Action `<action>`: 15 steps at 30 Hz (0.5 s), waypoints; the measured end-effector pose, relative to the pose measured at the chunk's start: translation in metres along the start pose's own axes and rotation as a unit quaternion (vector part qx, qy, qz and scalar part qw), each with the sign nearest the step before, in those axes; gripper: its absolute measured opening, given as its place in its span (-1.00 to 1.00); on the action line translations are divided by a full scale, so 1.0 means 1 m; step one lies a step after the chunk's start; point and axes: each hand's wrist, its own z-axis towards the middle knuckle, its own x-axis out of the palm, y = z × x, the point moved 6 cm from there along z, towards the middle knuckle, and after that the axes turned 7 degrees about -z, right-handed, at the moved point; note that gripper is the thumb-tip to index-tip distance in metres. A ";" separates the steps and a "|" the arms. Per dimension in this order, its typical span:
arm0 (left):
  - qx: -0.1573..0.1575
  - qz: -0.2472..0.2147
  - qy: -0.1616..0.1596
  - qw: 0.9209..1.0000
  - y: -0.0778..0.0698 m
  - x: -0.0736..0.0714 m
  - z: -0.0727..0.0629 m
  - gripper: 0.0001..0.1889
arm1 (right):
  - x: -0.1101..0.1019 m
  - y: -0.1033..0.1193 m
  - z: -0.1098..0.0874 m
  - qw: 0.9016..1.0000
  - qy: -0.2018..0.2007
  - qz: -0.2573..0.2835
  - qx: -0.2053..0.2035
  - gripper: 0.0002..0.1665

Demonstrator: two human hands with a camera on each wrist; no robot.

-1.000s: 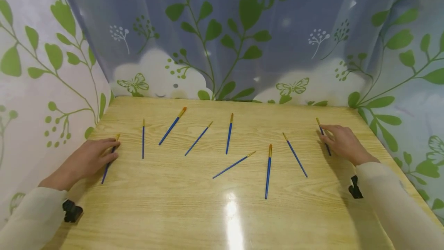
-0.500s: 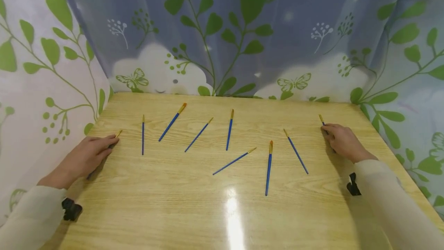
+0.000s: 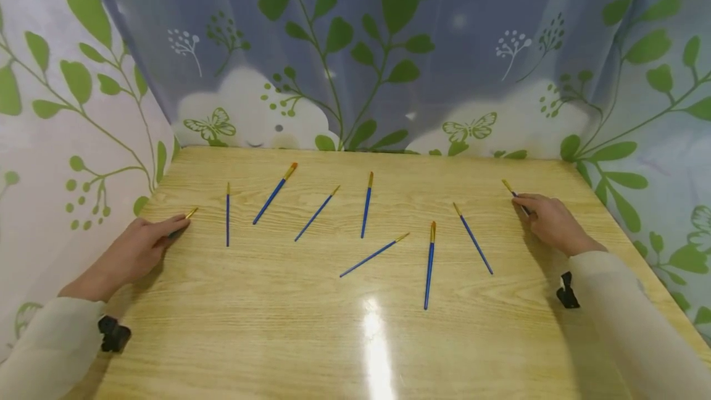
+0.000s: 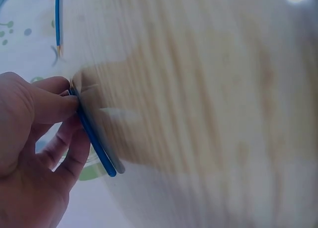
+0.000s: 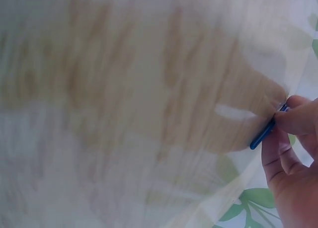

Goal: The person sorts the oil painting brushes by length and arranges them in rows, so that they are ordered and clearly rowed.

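At the table's left side my left hand (image 3: 130, 255) pinches a blue paintbrush (image 4: 94, 138) between thumb and forefinger. In the head view only its bristle end (image 3: 191, 213) shows past the fingertips; the hand covers the handle. In the left wrist view the handle slants down close over the tabletop, its reflection alongside. My right hand (image 3: 555, 224), at the right side, pinches another blue paintbrush (image 3: 508, 186) with thumb and forefinger. Its bristles point to the back left, and the handle end (image 5: 256, 143) sticks out below the thumb in the right wrist view.
Several blue paintbrushes lie spread on the wood-grain table (image 3: 250, 326), among them a wide one (image 3: 272, 196) at back left, an upright-lying one (image 3: 228, 218) beside my left hand, and a slanted one (image 3: 473, 239) nearest my right. Leaf-patterned cloth (image 3: 355, 66) encloses the back and sides.
My fingers have closed on both brushes. The left brush has turned so its handle is hidden beneath the hand; the right brush has tilted, its bristle end swinging left.
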 end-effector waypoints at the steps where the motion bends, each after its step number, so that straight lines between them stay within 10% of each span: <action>1: -0.002 0.000 0.003 1.000 0.001 0.000 0.000 -0.47 | 0.000 -0.001 0.000 1.000 0.003 0.003 0.002 -0.34; 15: -0.071 -0.030 0.062 0.995 0.012 0.004 0.000 -0.46 | -0.001 -0.014 0.004 1.000 0.011 0.013 0.013 -0.34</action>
